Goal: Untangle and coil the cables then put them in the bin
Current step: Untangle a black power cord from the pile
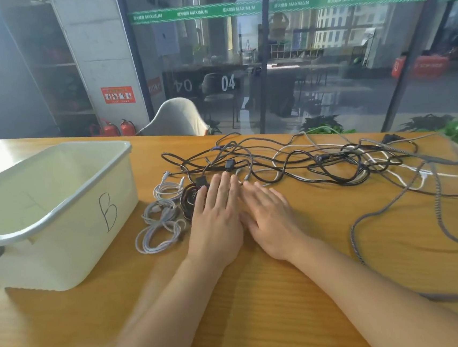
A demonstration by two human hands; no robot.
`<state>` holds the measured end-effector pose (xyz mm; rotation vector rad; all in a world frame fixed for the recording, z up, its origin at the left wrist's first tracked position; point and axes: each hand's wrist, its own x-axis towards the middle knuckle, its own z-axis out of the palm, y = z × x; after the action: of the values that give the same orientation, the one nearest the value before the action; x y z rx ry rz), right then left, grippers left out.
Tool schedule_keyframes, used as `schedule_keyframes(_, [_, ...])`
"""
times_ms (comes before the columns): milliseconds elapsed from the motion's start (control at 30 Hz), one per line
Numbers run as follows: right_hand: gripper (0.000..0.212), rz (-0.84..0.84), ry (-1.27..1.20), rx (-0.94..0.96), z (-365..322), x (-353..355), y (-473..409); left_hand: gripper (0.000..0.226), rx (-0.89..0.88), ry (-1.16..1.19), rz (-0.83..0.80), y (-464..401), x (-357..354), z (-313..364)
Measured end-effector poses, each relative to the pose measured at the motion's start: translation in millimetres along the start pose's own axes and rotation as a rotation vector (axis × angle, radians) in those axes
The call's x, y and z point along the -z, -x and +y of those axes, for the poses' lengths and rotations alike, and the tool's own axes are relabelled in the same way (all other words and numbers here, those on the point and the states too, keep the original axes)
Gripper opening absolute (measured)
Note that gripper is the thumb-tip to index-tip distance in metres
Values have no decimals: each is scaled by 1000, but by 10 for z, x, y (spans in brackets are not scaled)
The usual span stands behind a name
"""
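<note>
Both hands lie flat, palms down, fingers straight and close together, side by side near the middle of the table (262, 296). The left hand (215, 216) points toward 12 o'clock; its fingertips rest on or just over a small dark coil (190, 202) and reach the near edge of the tangle. The right hand (268, 217) angles toward 11 o'clock, its inner edge touching the left hand's, and holds nothing; whether it presses the wood or hovers just above cannot be told.

At 9 to 10 o'clock of the left hand, just beside it, lie white coils (157, 225), loosely looped and overlapping one another. At 12 to 2 o'clock of the hands spreads the tangle (319, 164): black, grey and white cables crossing over each other, with a few plugs showing. From its right end a grey braided cable (371, 215) runs down toward 4 o'clock and curves along the table's right side.

At 9 o'clock, past the white coils, stands the bin (58, 217), cream plastic, marked with a hand-drawn "B" on the side facing the hands. No cable shows inside it.

At 12 o'clock beyond the table stands a pale chair (175, 117), with red extinguishers (118, 128) at 11 o'clock and a glass wall behind.
</note>
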<state>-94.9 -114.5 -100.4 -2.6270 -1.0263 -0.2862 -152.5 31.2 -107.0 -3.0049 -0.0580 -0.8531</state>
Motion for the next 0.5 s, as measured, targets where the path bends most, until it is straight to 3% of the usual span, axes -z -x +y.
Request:
schedule_keyframes(333, [71, 76, 199, -182, 876, 374, 533, 77, -96, 143, -75, -228, -97, 823])
schedule_keyframes(500, [58, 94, 221, -270, 1334, 477, 629, 82, -113, 190, -100, -409, -213, 1034])
